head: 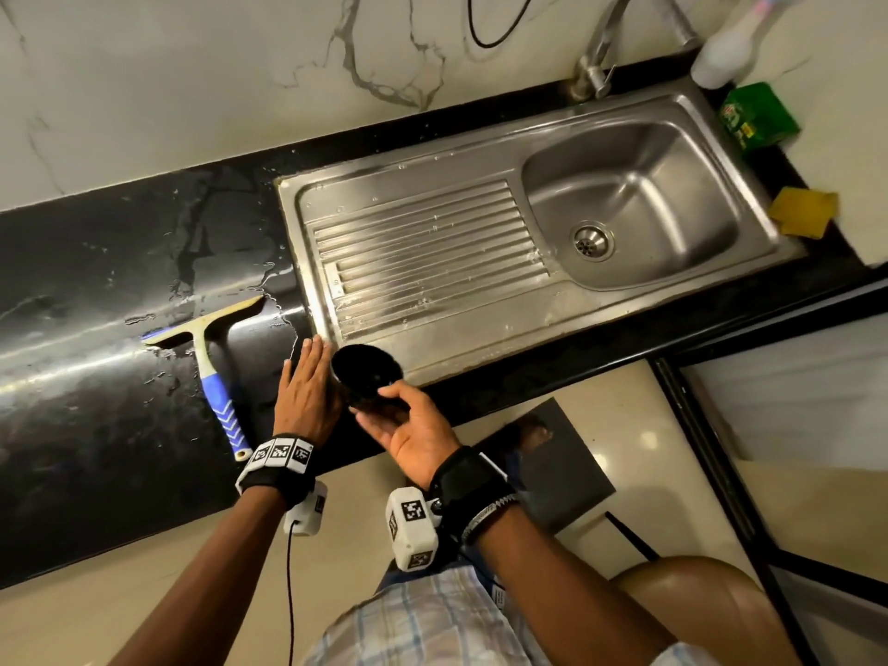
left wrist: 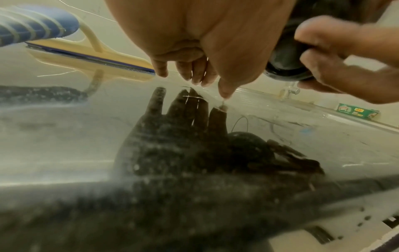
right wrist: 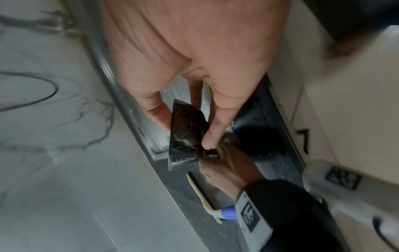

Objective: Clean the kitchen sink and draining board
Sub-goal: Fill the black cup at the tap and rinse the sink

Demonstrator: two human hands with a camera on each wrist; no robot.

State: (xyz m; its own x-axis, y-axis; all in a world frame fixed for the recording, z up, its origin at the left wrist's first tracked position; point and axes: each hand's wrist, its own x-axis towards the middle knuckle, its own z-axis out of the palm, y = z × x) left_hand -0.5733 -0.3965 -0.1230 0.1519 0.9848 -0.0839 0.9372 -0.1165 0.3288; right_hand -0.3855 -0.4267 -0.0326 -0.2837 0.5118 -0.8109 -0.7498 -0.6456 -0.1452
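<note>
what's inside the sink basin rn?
Nothing loose shows in the sink basin: bare steel and the drain strainer. The near wall's inner face is hidden from the head view.

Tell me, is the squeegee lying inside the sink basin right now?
No. The squeegee lies on the wet black countertop left of the draining board, outside the sink basin.

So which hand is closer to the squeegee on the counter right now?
Left. The left hand is flat on the counter just right of the squeegee handle; the right hand is farther right, holding a black cup.
</note>
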